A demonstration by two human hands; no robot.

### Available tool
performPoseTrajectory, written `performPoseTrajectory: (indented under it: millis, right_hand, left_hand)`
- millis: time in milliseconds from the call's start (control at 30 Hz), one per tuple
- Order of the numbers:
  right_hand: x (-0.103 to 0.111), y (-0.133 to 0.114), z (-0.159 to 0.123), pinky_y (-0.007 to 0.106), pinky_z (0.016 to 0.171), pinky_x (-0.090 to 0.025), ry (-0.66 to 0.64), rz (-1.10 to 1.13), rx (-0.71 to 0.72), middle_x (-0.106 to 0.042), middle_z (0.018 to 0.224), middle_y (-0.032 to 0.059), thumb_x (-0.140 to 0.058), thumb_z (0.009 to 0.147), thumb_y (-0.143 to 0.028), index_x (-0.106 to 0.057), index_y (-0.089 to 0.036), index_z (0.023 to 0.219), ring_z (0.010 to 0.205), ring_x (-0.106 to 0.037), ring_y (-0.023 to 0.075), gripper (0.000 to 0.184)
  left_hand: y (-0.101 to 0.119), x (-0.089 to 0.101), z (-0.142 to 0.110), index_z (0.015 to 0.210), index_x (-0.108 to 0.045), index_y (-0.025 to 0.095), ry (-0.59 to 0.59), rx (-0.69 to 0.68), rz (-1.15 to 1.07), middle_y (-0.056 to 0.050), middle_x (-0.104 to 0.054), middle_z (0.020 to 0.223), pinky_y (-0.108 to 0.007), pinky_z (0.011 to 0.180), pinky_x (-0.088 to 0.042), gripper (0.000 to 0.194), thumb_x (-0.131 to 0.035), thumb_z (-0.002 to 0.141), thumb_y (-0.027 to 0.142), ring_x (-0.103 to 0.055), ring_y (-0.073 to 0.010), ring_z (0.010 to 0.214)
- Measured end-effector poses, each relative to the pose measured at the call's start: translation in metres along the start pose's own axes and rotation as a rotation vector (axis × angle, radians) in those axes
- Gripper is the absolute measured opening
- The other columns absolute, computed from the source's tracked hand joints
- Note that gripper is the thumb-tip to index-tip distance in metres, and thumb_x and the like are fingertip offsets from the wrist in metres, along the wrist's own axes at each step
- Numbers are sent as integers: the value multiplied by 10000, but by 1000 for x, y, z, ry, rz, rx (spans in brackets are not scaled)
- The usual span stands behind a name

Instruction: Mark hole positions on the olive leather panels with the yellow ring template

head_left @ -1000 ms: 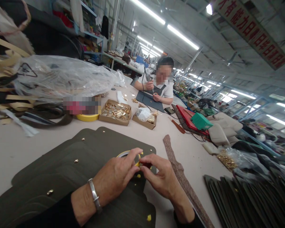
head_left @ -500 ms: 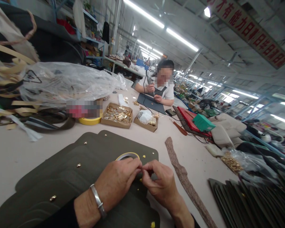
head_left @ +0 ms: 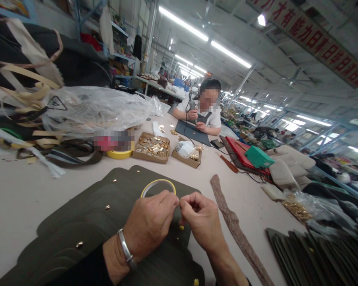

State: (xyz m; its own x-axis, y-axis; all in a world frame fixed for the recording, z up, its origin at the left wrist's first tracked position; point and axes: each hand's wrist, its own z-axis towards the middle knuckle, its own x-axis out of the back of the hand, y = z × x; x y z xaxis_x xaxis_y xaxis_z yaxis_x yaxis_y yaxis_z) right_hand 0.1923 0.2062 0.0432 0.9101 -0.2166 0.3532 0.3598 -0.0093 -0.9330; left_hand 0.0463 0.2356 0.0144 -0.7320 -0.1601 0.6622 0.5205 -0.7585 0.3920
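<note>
My left hand point(head_left: 155, 216), with a silver bracelet at the wrist, is closed above the dark olive panels point(head_left: 107, 242). A roll of yellow tape point(head_left: 158, 181) rises tilted from behind its fingers, which appear to grip it; its lower part is hidden. Thumb and forefinger of my right hand point(head_left: 201, 216) are pinched against the left fingertips. Whatever small thing lies between them is too hidden to name. Gold-coloured metal fittings point(head_left: 107, 207) dot the overlapping panels, and small yellow bits point(head_left: 181, 228) stick along their right edge.
Beyond the panels stand cardboard boxes of gold hardware point(head_left: 152, 147). A co-worker point(head_left: 207, 113) holds a corded tool across the table. A brown strip point(head_left: 234, 222) lies to the right, near a stack of dark panels point(head_left: 313, 258). Plastic bags point(head_left: 98, 107) and straps crowd the left.
The tape roll has risen and tilted, showing more of its ring behind my left hand. Both hands stay pinched together. The whole view has shifted slightly.
</note>
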Motion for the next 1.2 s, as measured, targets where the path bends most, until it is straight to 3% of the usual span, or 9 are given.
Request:
performPoseTrajectory:
  millis: [133, 267, 333, 500, 633, 733, 1000, 1200]
  right_hand:
    - [-2, -1, 3, 190, 415, -451, -13, 73, -44, -580, 482, -38, -605, 698, -237, -611, -148, 643, 397, -580, 111, 105]
    - [17, 28, 24, 188, 410, -450, 116, 65, -129, -565, 471, -42, -640, 692, -289, -616, -141, 654, 389, -572, 106, 154]
    - [35, 50, 38, 189, 423, -466, 156, 70, -193, -552, 467, -45, -656, 694, -341, -607, -141, 648, 384, -549, 90, 212]
    - [68, 84, 59, 174, 399, -442, 19, 29, -272, -597, 533, -16, -697, 669, -395, -638, -117, 703, 392, -535, 73, 286]
    - [66, 85, 64, 161, 373, -411, 0, -72, -279, -580, 513, -30, -673, 713, -349, -628, -123, 686, 365, -518, 65, 231]
    - [61, 82, 68, 145, 341, -363, -8, -183, -277, -564, 487, -46, -651, 737, -280, -620, -132, 665, 331, -496, 57, 167]
    - [55, 73, 74, 141, 322, -344, -19, -408, -261, -559, 468, -59, -631, 712, -171, -642, -154, 642, 308, -499, 61, 73]
    - [51, 68, 77, 147, 307, -359, 5, -444, -344, -551, 412, -57, -616, 682, -144, -634, -161, 639, 281, -495, 77, 50]
  left_hand:
    - [4, 2, -1, 806, -543, 187, 44, -22, -15, 7, -552, 684, -262, 560, -402, 196, -399, 932, 143, -556, -138, 608]
    - [7, 3, -4, 849, -531, 192, 60, -30, -70, 12, -571, 712, -254, 578, -409, 164, -400, 938, 150, -574, -132, 637]
    - [6, 1, -4, 868, -530, 200, -1, 4, -61, 11, -591, 741, -258, 584, -413, 168, -387, 945, 160, -588, -137, 656]
    - [2, -5, -2, 877, -545, 217, -275, 153, 39, -2, -632, 808, -277, 587, -431, 200, -362, 950, 183, -615, -164, 684]
    - [4, -2, 3, 879, -568, 212, -530, 268, 113, -29, -658, 860, -298, 637, -469, 197, -386, 926, 152, -637, -190, 753]
    - [6, 1, 6, 888, -576, 205, -621, 304, 126, -48, -664, 891, -337, 691, -493, 208, -382, 918, 137, -645, -214, 813]
    - [5, 0, 4, 908, -566, 214, -632, 323, 133, -42, -659, 906, -341, 696, -489, 209, -367, 925, 151, -647, -215, 821]
    - [5, 1, 7, 910, -567, 213, -641, 337, 124, -44, -657, 913, -347, 707, -490, 199, -374, 933, 170, -652, -221, 840]
